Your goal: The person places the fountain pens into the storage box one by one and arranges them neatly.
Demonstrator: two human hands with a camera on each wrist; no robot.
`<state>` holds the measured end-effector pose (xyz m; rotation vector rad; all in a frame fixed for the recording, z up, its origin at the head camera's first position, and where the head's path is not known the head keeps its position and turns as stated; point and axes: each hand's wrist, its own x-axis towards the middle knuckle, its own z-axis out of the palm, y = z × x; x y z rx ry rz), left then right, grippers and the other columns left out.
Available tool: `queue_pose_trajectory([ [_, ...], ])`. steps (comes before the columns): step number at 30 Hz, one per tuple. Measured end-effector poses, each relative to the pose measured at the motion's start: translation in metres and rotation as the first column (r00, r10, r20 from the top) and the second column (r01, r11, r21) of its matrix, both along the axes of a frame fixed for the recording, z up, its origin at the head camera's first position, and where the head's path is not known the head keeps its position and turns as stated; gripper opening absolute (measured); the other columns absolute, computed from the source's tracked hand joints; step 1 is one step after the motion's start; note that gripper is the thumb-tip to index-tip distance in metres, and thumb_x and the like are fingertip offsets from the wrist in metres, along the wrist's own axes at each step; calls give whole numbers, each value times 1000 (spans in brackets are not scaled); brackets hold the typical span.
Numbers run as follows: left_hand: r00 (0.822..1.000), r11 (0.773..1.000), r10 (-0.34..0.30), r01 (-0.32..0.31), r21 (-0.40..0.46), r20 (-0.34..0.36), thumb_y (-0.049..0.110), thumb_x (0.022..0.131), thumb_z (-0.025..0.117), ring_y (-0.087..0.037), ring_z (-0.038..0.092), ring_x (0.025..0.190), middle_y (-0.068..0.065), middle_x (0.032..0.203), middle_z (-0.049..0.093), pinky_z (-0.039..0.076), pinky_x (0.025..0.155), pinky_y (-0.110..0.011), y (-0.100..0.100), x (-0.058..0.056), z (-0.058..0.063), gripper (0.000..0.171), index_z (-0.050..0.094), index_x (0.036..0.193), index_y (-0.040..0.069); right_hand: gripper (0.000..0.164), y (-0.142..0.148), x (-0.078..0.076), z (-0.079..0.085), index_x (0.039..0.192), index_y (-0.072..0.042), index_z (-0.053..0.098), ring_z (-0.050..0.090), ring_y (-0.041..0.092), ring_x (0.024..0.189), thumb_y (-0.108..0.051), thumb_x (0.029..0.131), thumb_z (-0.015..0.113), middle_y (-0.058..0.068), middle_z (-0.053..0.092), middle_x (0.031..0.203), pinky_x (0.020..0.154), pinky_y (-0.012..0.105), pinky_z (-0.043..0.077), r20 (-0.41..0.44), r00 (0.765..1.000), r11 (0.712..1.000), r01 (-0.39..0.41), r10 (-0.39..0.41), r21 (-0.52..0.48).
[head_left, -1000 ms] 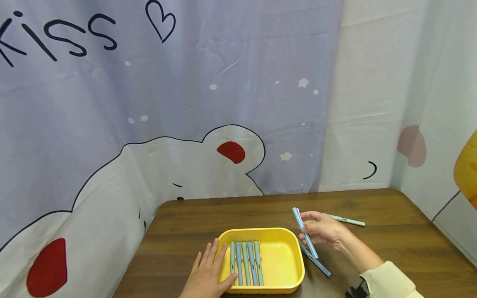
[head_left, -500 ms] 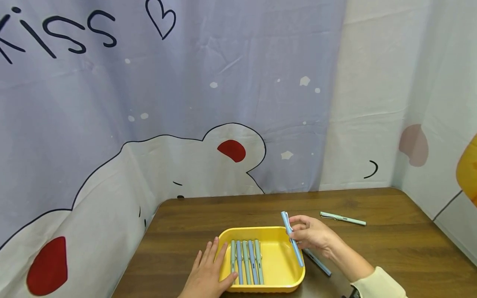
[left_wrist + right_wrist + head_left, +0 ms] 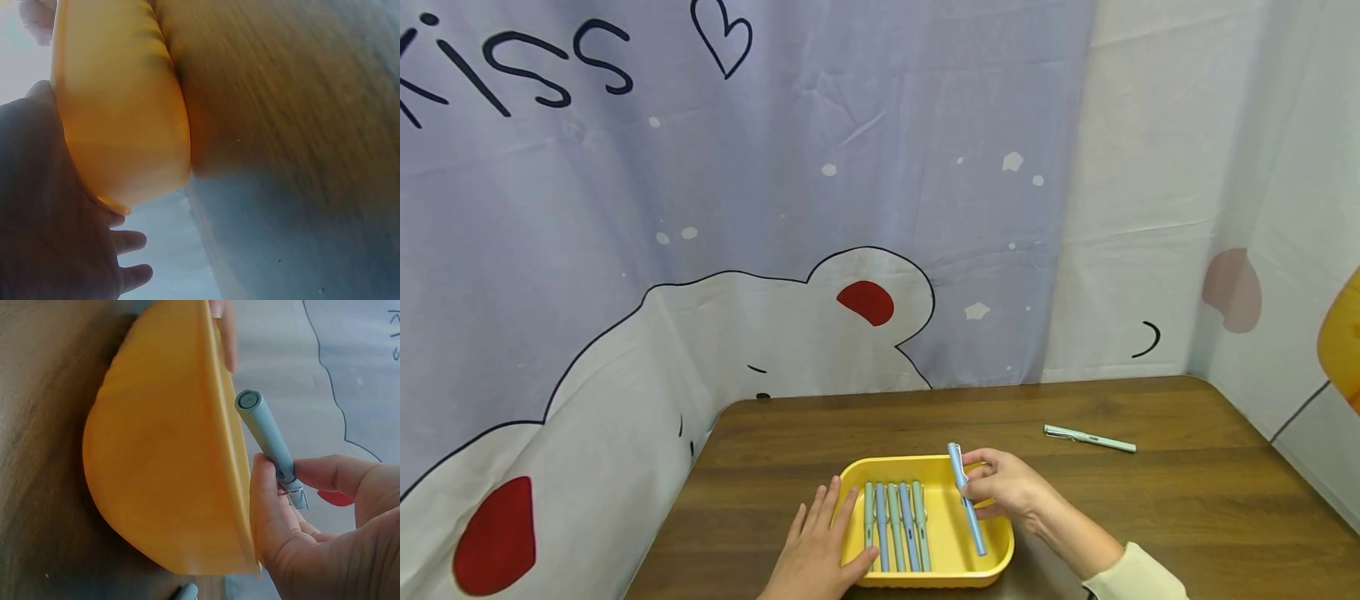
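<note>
My right hand [image 3: 1009, 486] pinches a light blue pen [image 3: 967, 500] between thumb and fingers, tilted over the right part of a yellow tray [image 3: 1002, 546]. In the right wrist view the pen's round end [image 3: 249, 399] points towards the camera, beside the tray's rim. Several green and blue pens [image 3: 896, 527] lie side by side in the tray's left half. My left hand [image 3: 823, 546] rests on the tray's left rim with its fingers spread, the thumb reaching over the near edge. The left wrist view shows that hand [image 3: 56, 206] along the tray's outer wall [image 3: 125, 119].
A pale green pen [image 3: 1090, 438] lies on the wooden table [image 3: 1195, 483] at the back right. Below the tray in the right wrist view shows the end of another pen [image 3: 186, 592], which my right arm hides in the head view. A printed curtain [image 3: 880, 200] hangs behind the table.
My right hand has carried the light blue pen leftward from beside the tray to over its inside. The left hand has kept its place on the rim.
</note>
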<state>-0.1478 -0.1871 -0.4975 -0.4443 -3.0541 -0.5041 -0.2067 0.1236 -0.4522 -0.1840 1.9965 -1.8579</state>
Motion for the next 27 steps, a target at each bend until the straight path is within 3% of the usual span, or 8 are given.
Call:
queue_pose_trajectory([
  [11,1000,1000,-7,8,-8,10,69,94,53,-44,25,150,-20,166,22,20,116,-70,0,0,1,88,35,158,12,53,-19,4,-5,132,8,49,64,22,81,7,83,68,14,58,94,72,41,61,2,999,997,51,-51,62],
  [27,1000,1000,-6,6,-14,-4,68,94,53,-44,25,150,-20,166,22,21,116,-69,0,1,2,87,35,158,12,51,-34,5,-16,130,6,49,61,21,76,7,81,65,12,62,87,67,37,60,12,999,996,43,-44,81],
])
